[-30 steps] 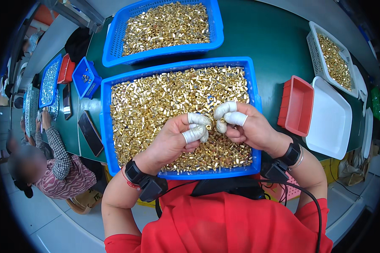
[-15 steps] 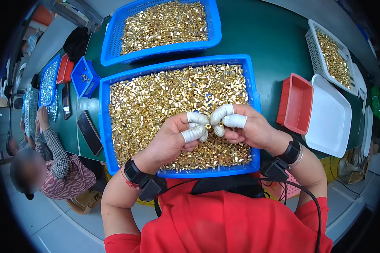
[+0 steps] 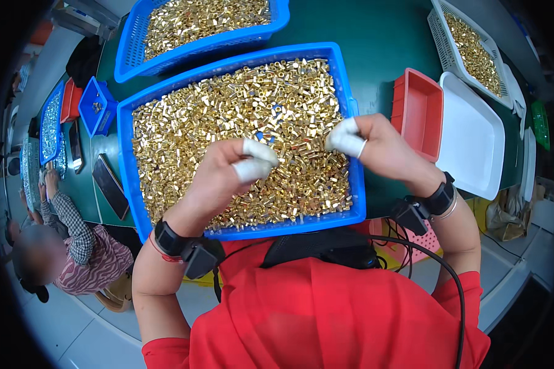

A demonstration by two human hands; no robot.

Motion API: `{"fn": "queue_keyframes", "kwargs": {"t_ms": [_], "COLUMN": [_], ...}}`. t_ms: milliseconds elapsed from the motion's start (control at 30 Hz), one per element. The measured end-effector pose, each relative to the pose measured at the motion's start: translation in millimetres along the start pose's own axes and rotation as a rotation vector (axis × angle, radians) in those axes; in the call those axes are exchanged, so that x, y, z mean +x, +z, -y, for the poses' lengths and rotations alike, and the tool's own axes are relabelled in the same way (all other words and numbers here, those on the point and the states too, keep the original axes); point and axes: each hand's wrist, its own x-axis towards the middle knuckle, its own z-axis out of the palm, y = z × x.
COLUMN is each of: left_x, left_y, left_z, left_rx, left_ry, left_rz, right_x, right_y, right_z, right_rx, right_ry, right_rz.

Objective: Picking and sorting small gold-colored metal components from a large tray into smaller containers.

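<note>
A large blue bin (image 3: 124, 157) in front of me is filled with small gold-coloured metal fittings (image 3: 228, 111), short and hollow, with a few blue bits among them. Over its middle, my left hand (image 3: 218, 169) pinches with thumb and forefinger, both covered in white finger cots. My right hand (image 3: 381, 147) is above the bin's right rim, its white-covered fingertips also pressed together. Whatever either pinch holds is hidden or too small to make out.
Behind stands another blue basket (image 3: 197, 48) of gold fittings. To the right are a red tray (image 3: 418, 114), a white tray (image 3: 474, 132) and a white basket (image 3: 443, 46) of fittings. Leftward lie a small blue bin (image 3: 95, 114), a phone (image 3: 109, 184) and a seated person (image 3: 86, 258).
My hands were together over the bin with small gold fittings at the fingertips. They have come apart, the left going left and the right toward the right rim. The whole view has shifted.
</note>
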Motion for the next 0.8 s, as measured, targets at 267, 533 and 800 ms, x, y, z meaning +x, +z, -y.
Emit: {"fn": "queue_keyframes", "kwargs": {"t_ms": [267, 533, 800], "left_x": [12, 19, 16], "left_y": [42, 46, 44], "left_z": [23, 37, 39], "left_rx": [1.057, 1.266, 1.195], "left_ry": [0.246, 0.347, 0.392], "left_rz": [-0.074, -0.065, -0.073], "right_x": [-15, -15, -17], "right_y": [28, 33, 38], "right_z": [-29, -39, -43], "right_rx": [-1.045, -1.122, -1.124], "right_ry": [-0.472, -0.571, -0.611], "right_rz": [-0.029, -0.071, -0.149]}}
